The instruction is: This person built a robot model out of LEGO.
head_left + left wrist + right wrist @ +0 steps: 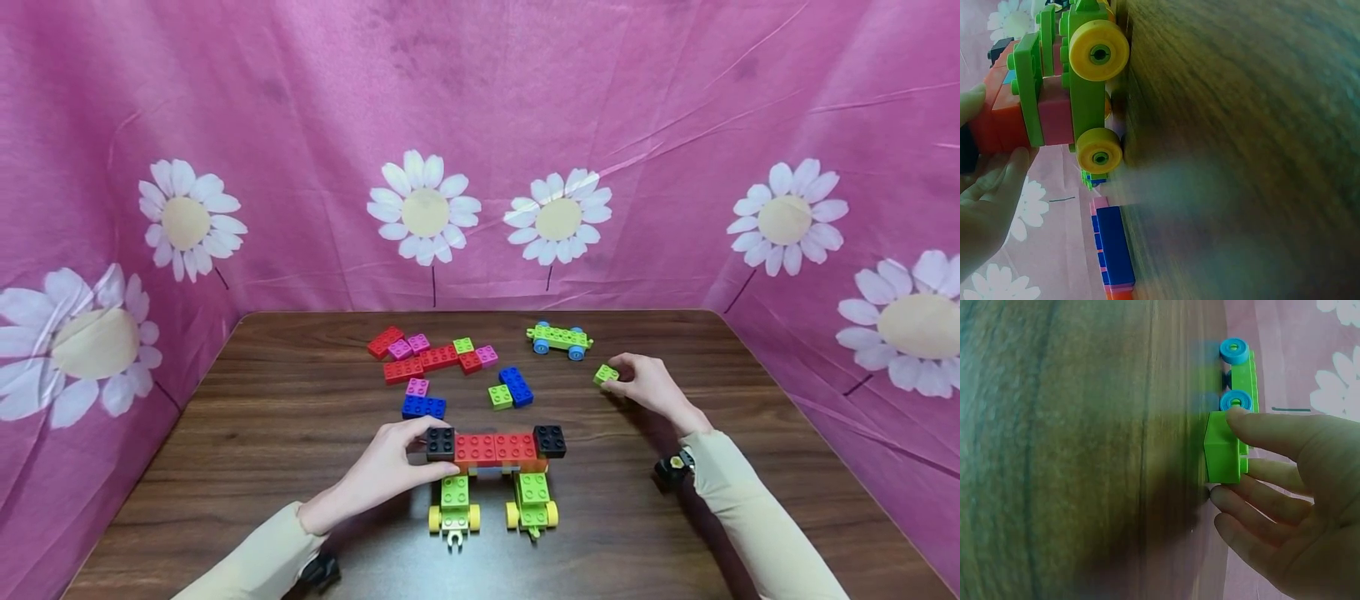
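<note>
A toy-brick build stands near the front of the table, with red bricks on top, a black brick at each end, and two green wheeled bases with yellow wheels beneath. My left hand holds its left end, thumb on the near side and fingers behind; the fingers are partly hidden. Over to the right, my right hand pinches a small lime-green brick between thumb and fingers. That brick is at or just above the tabletop; I cannot tell which.
A green toy car base with blue wheels stands at the back. Red and pink bricks lie back left of centre. Blue bricks, another lime-green brick and a pink one lie behind the build. A pink flowered cloth surrounds the table.
</note>
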Demonstrator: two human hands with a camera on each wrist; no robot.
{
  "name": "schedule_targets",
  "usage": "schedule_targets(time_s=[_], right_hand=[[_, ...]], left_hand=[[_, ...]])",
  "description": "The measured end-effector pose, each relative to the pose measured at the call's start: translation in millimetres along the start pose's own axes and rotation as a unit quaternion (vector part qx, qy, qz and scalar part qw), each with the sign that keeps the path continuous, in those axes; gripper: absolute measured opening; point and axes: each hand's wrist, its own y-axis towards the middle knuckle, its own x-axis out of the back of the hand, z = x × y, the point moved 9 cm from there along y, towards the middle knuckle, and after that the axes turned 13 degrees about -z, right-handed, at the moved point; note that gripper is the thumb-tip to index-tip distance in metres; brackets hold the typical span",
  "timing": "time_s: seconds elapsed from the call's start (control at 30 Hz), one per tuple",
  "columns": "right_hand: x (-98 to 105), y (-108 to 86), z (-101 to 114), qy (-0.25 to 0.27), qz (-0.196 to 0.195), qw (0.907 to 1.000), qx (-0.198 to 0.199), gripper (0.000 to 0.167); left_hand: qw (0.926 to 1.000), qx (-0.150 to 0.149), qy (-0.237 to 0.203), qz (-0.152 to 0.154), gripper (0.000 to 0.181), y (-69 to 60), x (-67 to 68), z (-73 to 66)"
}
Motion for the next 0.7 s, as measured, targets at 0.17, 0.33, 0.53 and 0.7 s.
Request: schedule_targets(time_s=[0.17, 0.33, 0.53, 0.7], right_hand=[[-0.4, 0.6, 2.1, -0.005, -0.004, 0.9999, 0.009, 0.032], [5.1, -1.1, 9.0, -0.01, -0.017, 0.9995, 0.025, 0.03], [19.5, -4.5, 35.5, -0.022, -0.051, 0.9959, 0.071, 0.027], [33.8, -8.1, 72.0, -0.011, -0.083, 0.9887, 0.124, 0.025]], left_hand=[[1.0, -0.001, -0.007, 0.002, 0.044, -0.2, -0.5, -0.2], [1.0, -0.002, -0.009, 0.001, 0.042, -0.3, 0.1, -1.3], [0.9999, 0.004, -0.012, -0.001, 0.042, -0.6, 1.3, -1.1], [0.9999, 0.004, -0.015, -0.003, 0.04, -0.8, 1.8, -1.1]])
